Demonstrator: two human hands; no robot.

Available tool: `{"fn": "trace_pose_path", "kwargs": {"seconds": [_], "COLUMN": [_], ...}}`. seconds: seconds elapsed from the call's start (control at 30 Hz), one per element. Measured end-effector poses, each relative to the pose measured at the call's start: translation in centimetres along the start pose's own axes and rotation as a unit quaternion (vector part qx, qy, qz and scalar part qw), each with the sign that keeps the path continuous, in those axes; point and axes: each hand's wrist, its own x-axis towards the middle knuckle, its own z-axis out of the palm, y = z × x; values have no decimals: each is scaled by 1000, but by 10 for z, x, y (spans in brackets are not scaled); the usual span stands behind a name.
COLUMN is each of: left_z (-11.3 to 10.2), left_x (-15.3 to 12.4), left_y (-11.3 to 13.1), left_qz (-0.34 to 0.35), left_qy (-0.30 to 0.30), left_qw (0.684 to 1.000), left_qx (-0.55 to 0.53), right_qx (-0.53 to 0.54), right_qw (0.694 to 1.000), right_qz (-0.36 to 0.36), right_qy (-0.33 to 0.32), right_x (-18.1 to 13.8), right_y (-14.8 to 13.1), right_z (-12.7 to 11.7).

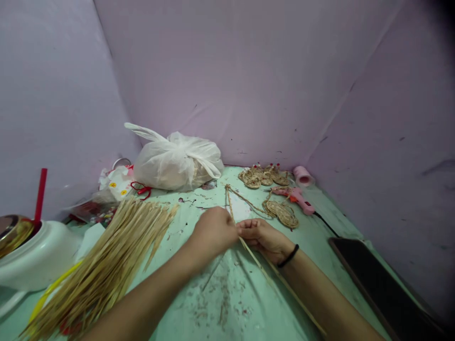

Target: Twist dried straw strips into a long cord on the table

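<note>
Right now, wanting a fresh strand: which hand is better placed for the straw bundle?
Likely left hand: the straw bundle lies on its side; right hand, also pinching the braid, is farther.

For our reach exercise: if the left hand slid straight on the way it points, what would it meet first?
Probably the braided cord where it runs to the coil, then the woven pieces by the wall; depth is unclear.

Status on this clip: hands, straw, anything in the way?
Left hand and right hand both shut on straw strands, fingertips meeting. Braided cord runs ahead toward a coil. Straw bundle lies left, apart.
</note>
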Motion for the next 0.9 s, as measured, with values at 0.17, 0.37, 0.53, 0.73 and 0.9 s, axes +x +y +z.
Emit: {"fn": "trace_pose_path", "kwargs": {"seconds": [0.17,0.37,0.53,0.73,0.9], "left_z": [-3,6,15,28,19], "left_x": [18,19,20,28,18], "left_y": [-10,-15,-20,-35,-17], "left_qz": [-118,-133,-112,-51,-114], "left_qy": [-175,-177,-91,-51,-68], "left_qw": [946,947,976,982,965], "left_qx": [-246,-233,-165,-172,-226], "right_qx": [5,-66,-293,-560,-608], "right_qw": [999,997,946,800,762], "right_qz": [-2,-30,-104,-117,-113], "right_qy": [-33,-6,92,183,189], "right_x": [-4,1,2,-20,-31], "right_y": [-4,3,5,-13,-13], "right_z": [-3,-2,3,19,36]}}
